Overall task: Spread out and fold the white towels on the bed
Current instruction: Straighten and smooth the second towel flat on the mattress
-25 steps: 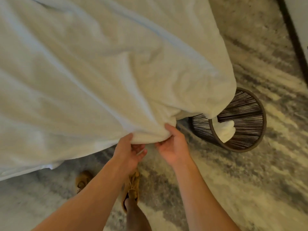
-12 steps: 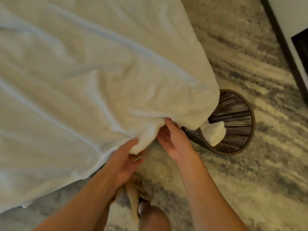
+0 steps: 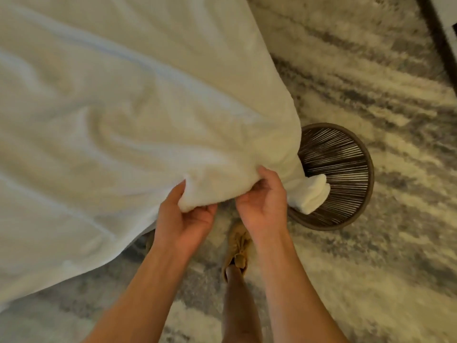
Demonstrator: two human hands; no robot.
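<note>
A large white towel (image 3: 123, 115) fills the upper left of the head view, wrinkled and hanging in front of me. My left hand (image 3: 184, 219) grips its bunched lower edge from below, thumb on top. My right hand (image 3: 263, 201) holds the same edge just to the right, thumb over the cloth and fingers under it. The two hands are a short gap apart. A second white towel (image 3: 309, 194) lies bunched in a basket (image 3: 356, 219) to the right. The bed itself is hidden behind the towel.
The dark woven round basket stands on a grey and cream patterned carpet (image 3: 371, 280). My leg and tan shoe (image 3: 238, 248) are below the hands. A dark baseboard (image 3: 437, 40) runs along the top right corner.
Both hands have worked along the towel's lower edge and now hold it with thumbs on top. The view has shifted, so the basket sits closer to the right hand.
</note>
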